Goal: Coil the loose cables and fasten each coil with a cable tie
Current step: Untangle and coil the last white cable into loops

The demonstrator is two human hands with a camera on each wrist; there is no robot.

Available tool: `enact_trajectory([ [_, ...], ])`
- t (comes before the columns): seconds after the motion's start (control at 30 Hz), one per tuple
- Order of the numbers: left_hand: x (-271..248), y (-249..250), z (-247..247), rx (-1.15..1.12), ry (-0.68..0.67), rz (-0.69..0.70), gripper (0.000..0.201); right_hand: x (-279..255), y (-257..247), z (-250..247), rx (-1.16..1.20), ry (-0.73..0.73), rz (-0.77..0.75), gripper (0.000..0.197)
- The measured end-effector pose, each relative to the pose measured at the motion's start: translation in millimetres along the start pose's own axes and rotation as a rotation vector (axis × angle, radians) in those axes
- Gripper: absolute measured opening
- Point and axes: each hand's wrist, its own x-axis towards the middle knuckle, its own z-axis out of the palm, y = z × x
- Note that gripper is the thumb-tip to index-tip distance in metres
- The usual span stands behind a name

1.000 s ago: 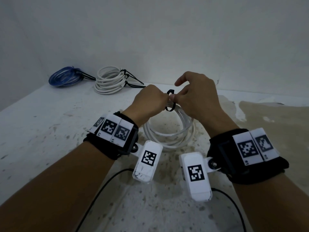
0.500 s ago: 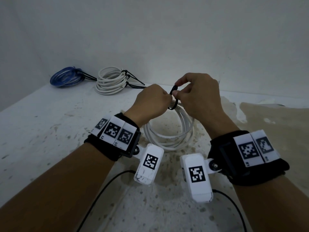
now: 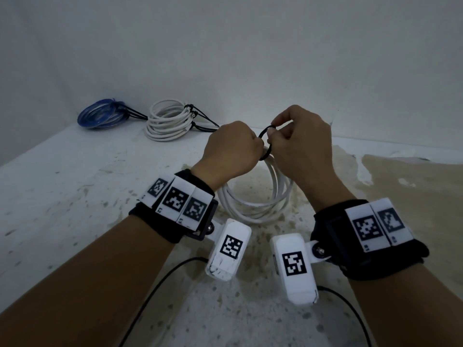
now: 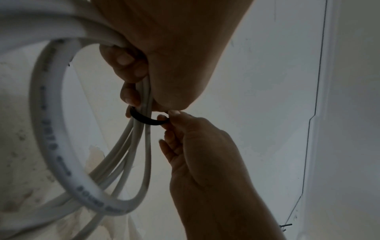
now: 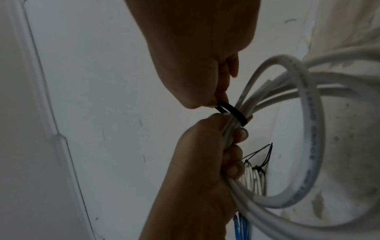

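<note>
Left grip point(image 3: 231, 146) fisted round white coil point(image 3: 253, 204) — right grip point(image 3: 298, 144) pinching black tie point(image 3: 266, 142) looped beside it

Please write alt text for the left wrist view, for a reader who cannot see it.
The left hand grips the strands of a white cable coil, while the right hand pinches a black cable tie looped around those strands just below the left hand's fingers. A pale wall fills the background.

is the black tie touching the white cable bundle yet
Touching. The right wrist view shows the black tie wrapped against the white cable bundle, just above the left hand; right hand pinches its end.
</note>
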Motion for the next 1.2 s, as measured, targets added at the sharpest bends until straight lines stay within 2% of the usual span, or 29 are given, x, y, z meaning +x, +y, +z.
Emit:
enact_trajectory([
  [0.1, -1.5, 5.1, 1.3, -0.033, -0.014, -0.001, 0.034, -0.5, 1.5, -0.6, 0.033, 0.06, -0.001, 0.002],
  [0.23, -5.0, 9.1, 2.3, -0.223, -0.043, -0.067, 0.039, -5.5, -1.6, 1.4, 0.049, 0.102, -0.028, 0.003],
  [0.3, -5.2, 8.8, 0.6, -0.306, -0.06, -0.147, 0.033, -5.8, -3.1, 2.2, 0.081, 0.06, -0.034, 0.005],
  [0.43, -4.0, 5.9, -8.2, -0.37, -0.077, -0.24, 0.021, -1.9, -2.6, -2.4, 0.15, -0.079, -0.138, 0.022],
  [0.57, -0.4, 5.5, -15.4, -0.46, -0.105, -0.309, 0.022, 2.3, 1.9, -11.4, 0.131, -0.16, -0.242, 0.033],
  [0.67, 2.0, 4.6, -19.0, -0.496, -0.11, -0.342, 0.021, 4.7, 2.9, -18.5, 0.134, -0.306, -0.263, 0.052],
  [0.73, 2.2, 4.4, -19.5, -0.484, -0.112, -0.353, 0.022, 4.5, 1.5, -21.4, 0.088, -0.317, -0.279, 0.058],
  [0.9, 0.2, 8.3, -19.8, -0.421, -0.113, -0.329, 0.02, 2.5, 1.6, -18.3, 0.077, -0.253, -0.327, 0.047],
  [1.07, -5.7, 12.5, -22.2, -0.254, -0.121, -0.155, 0.026, 2.9, 4.8, -15.4, 0.129, -0.238, -0.336, 0.036],
  [1.2, -5.1, 11.6, -22.9, -0.313, -0.085, -0.178, 0.025, 2.6, 7.3, -14.4, 0.185, -0.185, -0.314, 0.026],
])
